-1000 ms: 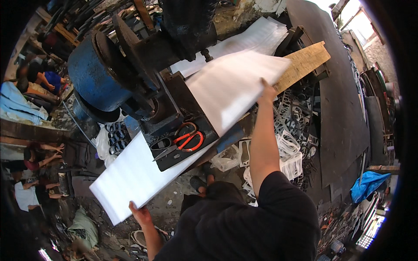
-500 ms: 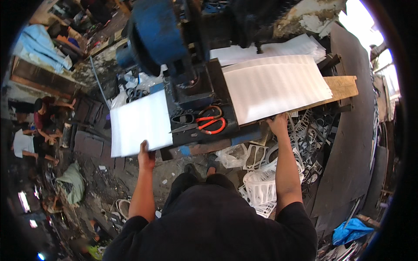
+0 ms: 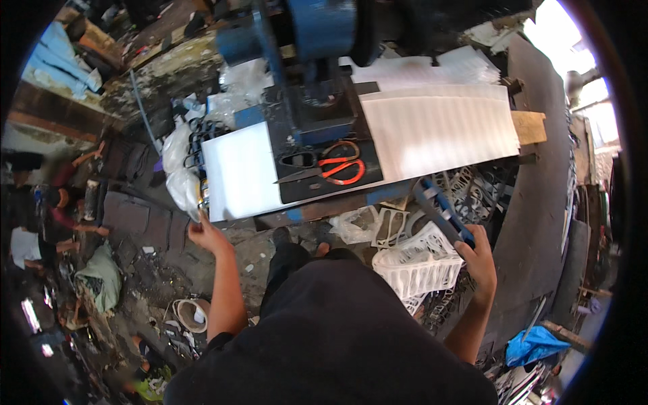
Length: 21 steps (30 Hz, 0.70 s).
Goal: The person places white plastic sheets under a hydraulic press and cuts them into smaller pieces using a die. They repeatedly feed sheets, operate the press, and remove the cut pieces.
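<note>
White foam sheets (image 3: 439,128) run across the work table, passing under a black board (image 3: 331,187) below a blue press (image 3: 325,30). Their left end (image 3: 239,169) sticks out past the board. Orange-handled scissors (image 3: 343,169) lie on the board. At the sheets' front left corner is my left hand (image 3: 212,237), its fingertips closed at the edge. My right hand (image 3: 478,260) grips the end of a long blue and dark piece (image 3: 442,206), slanting up toward the table's front edge; its exact kind is unclear.
A white plastic basket (image 3: 422,270) stands on the floor below the table. Cut-out scraps (image 3: 472,196) pile up under its right side. A large dark sheet (image 3: 533,202) leans at the right. Clear plastic bags (image 3: 182,192) hang at the left. People (image 3: 61,216) sit on the far left.
My right hand has left the sheets' front edge and moved down and right, now holding the blue piece. The sheets' left end has shifted right, and my left hand has moved to its corner.
</note>
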### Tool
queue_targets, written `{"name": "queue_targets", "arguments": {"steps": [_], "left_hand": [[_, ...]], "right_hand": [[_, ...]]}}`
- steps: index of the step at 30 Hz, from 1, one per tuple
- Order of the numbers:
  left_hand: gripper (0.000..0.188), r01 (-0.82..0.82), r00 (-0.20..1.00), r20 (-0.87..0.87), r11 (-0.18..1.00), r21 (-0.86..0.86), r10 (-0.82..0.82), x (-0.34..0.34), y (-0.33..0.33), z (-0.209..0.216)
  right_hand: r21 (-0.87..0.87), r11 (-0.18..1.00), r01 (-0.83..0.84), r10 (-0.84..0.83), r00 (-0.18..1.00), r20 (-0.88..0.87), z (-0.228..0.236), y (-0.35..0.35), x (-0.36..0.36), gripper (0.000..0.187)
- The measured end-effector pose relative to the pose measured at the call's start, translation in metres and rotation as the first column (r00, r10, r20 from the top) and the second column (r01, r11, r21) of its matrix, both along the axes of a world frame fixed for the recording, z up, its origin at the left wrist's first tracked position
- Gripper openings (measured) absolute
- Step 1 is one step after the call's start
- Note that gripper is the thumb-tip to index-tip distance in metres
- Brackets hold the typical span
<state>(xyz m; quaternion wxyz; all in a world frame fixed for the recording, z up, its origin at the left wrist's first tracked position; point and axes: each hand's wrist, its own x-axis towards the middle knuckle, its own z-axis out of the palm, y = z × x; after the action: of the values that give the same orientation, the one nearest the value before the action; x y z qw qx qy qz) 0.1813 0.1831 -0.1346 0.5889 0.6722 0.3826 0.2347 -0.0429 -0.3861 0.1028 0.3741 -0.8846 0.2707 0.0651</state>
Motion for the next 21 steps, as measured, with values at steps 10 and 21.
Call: {"name": "queue_targets", "arguments": {"steps": [10, 21], "left_hand": [[0.058, 0.845, 0.47, -0.51, 0.534, 0.023, -0.721, 0.111, 0.008, -0.002], [0.07, 0.76, 0.598, -0.631, 0.6, 0.25, -0.494, 0.062, -0.072, 0.064]], "right_hand": [[0.666, 0.744, -0.054, -0.28, 0.88, 0.384, 0.004, 0.113, 0.04, 0.068], [0.748, 0.66, -0.066, -0.327, 0.871, 0.366, 0.0, 0.211, 0.046, 0.068]]}}
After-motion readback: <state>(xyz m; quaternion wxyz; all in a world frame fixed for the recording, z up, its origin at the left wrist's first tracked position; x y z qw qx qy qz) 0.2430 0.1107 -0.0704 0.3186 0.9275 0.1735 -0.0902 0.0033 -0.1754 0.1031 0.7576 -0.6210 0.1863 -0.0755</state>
